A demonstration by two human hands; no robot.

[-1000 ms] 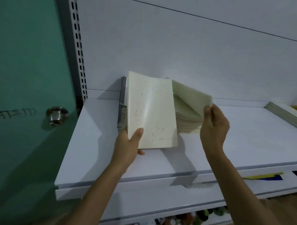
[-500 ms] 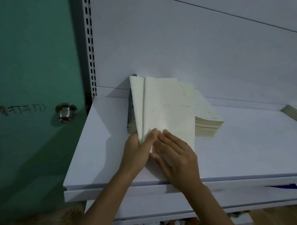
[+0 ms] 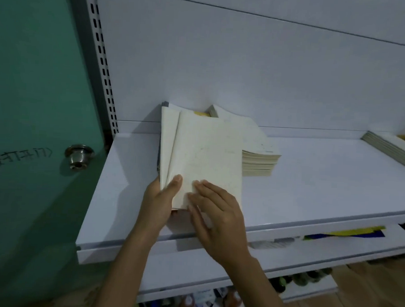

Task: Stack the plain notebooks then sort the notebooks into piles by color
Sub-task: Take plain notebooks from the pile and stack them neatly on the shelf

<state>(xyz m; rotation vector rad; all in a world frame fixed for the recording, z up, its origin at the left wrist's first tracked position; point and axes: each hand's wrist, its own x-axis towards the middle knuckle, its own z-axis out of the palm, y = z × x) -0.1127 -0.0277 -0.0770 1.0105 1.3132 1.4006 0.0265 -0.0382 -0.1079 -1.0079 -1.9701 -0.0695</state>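
A handful of cream plain notebooks leans tilted on the white shelf. My left hand grips its lower left corner, thumb on the front cover. My right hand lies flat on the lower front cover, fingers straight. Behind and to the right a stack of cream notebooks lies flat on the shelf. A yellow cover peeks out behind the held ones, and a dark spine shows at the back left.
Another notebook pile lies at the shelf's far right. A green door with a metal knob stands to the left, beside the perforated shelf upright. Lower shelves hold a yellow-and-blue item and bottles.
My right hand carried a notebook from the stack over to the ones in my left hand and now presses flat on its cover. The view shifted slightly.
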